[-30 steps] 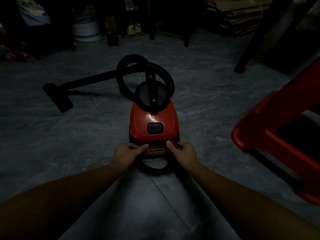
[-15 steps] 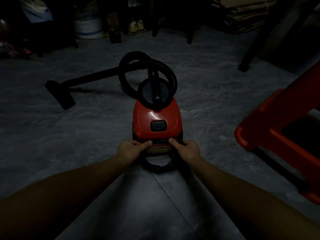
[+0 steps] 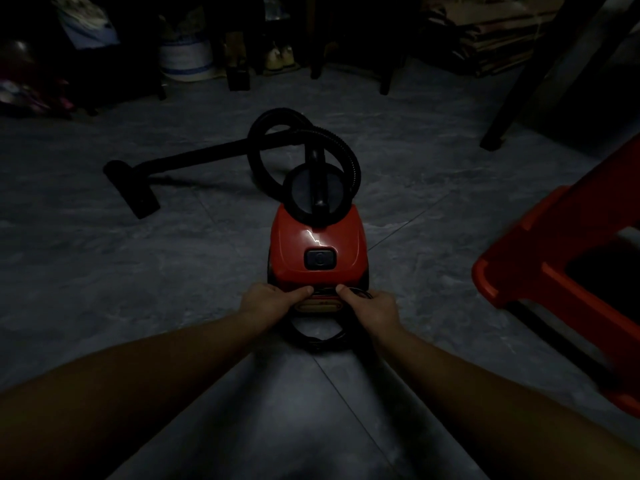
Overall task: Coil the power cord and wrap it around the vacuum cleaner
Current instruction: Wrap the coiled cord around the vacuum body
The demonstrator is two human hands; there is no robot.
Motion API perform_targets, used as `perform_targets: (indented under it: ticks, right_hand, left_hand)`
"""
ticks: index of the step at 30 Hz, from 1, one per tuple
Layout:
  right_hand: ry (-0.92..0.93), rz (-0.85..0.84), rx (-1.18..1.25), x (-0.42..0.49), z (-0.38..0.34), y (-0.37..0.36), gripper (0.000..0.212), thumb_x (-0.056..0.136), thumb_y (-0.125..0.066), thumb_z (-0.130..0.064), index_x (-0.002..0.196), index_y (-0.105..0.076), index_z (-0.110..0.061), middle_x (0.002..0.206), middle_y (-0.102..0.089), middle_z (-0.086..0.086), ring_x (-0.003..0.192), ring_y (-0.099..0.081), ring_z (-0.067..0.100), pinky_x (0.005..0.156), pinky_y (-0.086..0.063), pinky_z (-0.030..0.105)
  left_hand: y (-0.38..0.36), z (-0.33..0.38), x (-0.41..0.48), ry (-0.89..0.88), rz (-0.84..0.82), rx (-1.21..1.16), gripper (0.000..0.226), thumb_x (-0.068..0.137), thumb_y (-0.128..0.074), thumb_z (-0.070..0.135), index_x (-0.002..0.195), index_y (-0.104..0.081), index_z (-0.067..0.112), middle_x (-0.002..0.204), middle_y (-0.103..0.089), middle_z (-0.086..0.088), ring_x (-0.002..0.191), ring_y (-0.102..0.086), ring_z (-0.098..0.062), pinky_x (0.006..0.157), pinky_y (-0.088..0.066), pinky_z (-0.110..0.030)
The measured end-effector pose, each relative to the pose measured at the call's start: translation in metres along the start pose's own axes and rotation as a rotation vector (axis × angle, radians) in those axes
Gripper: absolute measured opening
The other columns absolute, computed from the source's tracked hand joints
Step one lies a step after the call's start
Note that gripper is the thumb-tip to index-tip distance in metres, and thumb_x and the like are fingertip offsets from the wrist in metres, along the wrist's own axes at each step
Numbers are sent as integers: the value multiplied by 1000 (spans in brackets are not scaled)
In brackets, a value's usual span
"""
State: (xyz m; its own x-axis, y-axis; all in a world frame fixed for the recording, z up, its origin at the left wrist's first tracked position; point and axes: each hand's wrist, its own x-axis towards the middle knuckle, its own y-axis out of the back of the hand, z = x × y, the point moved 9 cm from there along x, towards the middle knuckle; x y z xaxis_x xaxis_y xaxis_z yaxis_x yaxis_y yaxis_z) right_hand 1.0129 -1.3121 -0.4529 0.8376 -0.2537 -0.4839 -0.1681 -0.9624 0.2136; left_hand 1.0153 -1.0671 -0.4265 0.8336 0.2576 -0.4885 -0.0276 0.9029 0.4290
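A red vacuum cleaner [image 3: 317, 247] stands on the dark tiled floor in the middle of the dim view. Its black hose [image 3: 301, 147] loops behind it and the wand runs left to the floor nozzle [image 3: 133, 187]. The black power cord [image 3: 317, 337] hangs in a coil below the cleaner's near end. My left hand [image 3: 272, 303] grips the cord at the left of the rear edge, thumb pointing inward. My right hand [image 3: 369, 304] grips the cord at the right of that edge. The cord under both hands is hidden.
A red plastic stool [image 3: 568, 282] stands close on the right. A dark furniture leg [image 3: 519, 95] slants at the upper right. Along the back stand a white bucket [image 3: 187, 58], shoes [image 3: 280, 57], stacked cardboard [image 3: 485, 36] and other clutter.
The view has shifted slightly, and both hands stay at the cleaner's rear edge, holding the coiled cord. The coil below them has barely moved.
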Motion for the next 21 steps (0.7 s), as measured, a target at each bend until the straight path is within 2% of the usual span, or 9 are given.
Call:
perform_targets:
  ticks: [5,9,15,18,21]
  right_hand:
    - [18,28,-32,0,-1,-1,43,61,-87,-51,86,-76,-17,79,-77,-2,74,-75,15,76,-63,35]
    - [14,61,-102,1,-9,-1,34,66,-86,-47,79,-73,-18,75,-74,-2,71,-72,15,71,-60,29]
    - [8,61,-81,3,-7,-2,36,65,-85,-48,81,-73,-18,78,-75,0,75,-72,18,75,-60,33]
    - [65,32,-38,1,-6,-1,34,70,-82,-50,82,-73,-19,81,-76,-1,79,-73,16,80,-61,36]
    - [164,73,-176,-6,-13,5,36,76,-74,-56,84,-69,-21,80,-73,-5,80,-71,14,77,-58,34]
  left_hand:
    - [-1,0,2,1,3,39,51,60,-86,57,60,-62,12,60,-68,-4,60,-65,-17,59,-53,-29]
    - [-2,-1,4,-8,-2,38,52,63,-85,57,71,-70,7,68,-72,-6,67,-69,-19,63,-56,-29]
    - [-2,0,6,-16,21,16,46,64,-86,52,68,-69,10,73,-73,-5,72,-69,-19,71,-57,-32]
    - [1,-3,6,-87,23,-14,41,70,-83,50,73,-72,10,75,-74,-5,74,-70,-21,71,-56,-33]
    - [6,1,1,-195,13,73,33,78,-78,47,80,-73,15,77,-73,1,74,-68,-14,65,-51,-26]
